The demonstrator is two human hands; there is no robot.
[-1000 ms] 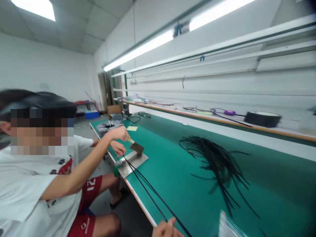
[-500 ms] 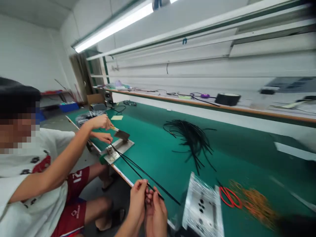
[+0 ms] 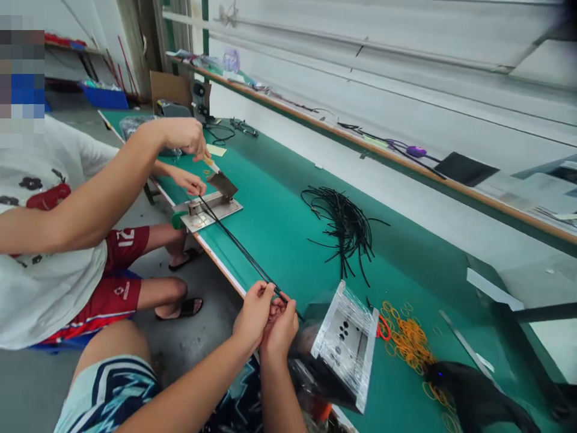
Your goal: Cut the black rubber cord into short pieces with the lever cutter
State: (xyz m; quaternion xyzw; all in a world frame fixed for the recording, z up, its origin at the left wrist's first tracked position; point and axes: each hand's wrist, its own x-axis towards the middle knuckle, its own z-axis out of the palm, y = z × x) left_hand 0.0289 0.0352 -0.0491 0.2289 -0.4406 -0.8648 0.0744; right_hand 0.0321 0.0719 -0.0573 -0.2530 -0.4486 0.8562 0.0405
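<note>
Thin black cords [image 3: 238, 248], count unclear, run taut and low along the near edge of the green table [image 3: 288, 240], from a small metal cutter [image 3: 208, 209] at the far end back to the person's own hands at the near end. Grip, left hand [image 3: 255, 311]: closed in a pinch, thumb and forefinger on the cords just short of their ends, wrist bent up, forearm coming in from the lower left. Grip, right hand [image 3: 280, 325]: pressed against the left, fingers curled shut round the same cord ends, forearm rising almost straight from below; a short tip shows past the knuckles. Judgement on handling: the cords look thin, light and limp unless pulled straight, and smooth-skinned, so likely to slip through a loose pinch; best held close to the ends between the fingertip pads, all strands together, under a steady pull; not fragile. At the cutter a co-worker's upper hand [image 3: 183, 133] grips the handle of the raised blade, and the co-worker's lower hand [image 3: 189, 180] rests by the cords at the base. Elsewhere on the table: a loose pile of cords [image 3: 345, 225] well apart to the right, a plastic-wrapped metal plate [image 3: 347, 343] just beside the right hand, red scissors [image 3: 383, 329] and orange rubber bands [image 3: 411, 340] beyond it
</note>
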